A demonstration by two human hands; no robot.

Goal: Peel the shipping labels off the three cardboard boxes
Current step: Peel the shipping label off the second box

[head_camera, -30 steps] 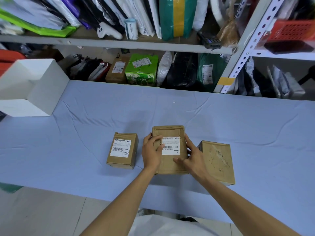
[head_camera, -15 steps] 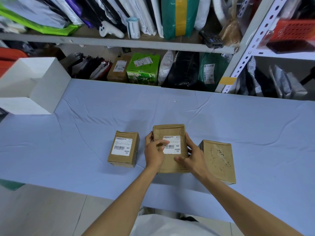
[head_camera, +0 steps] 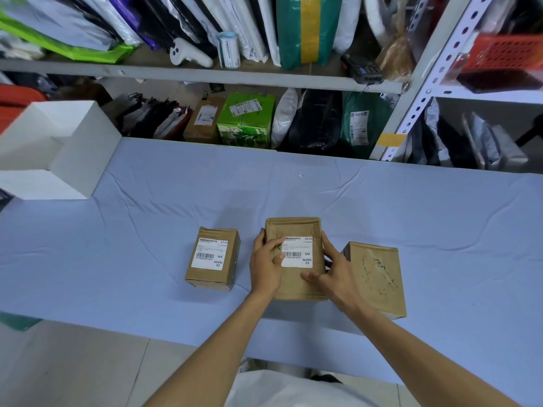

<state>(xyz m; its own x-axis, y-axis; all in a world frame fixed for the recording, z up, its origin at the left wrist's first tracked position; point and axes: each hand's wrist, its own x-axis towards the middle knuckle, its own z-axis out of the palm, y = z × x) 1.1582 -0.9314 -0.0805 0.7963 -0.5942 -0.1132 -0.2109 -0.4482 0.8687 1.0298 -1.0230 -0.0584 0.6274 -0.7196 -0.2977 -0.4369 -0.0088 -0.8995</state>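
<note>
Roughly lengthwise away, middle box (head_camera: 294,282); left hand (head_camera: 266,266), right hand (head_camera: 335,273) grip it.

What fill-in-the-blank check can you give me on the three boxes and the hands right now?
1. The left hand and the right hand both grip the ____ of the three boxes.
2. The held box bears a label marked 29/42; the left box bears a second label marked ____.
3. The right box shows torn residue and carries ____ label.
4. All three boxes rest on a ____ cloth.

Missing words: middle; 27/42; no; blue.
</note>
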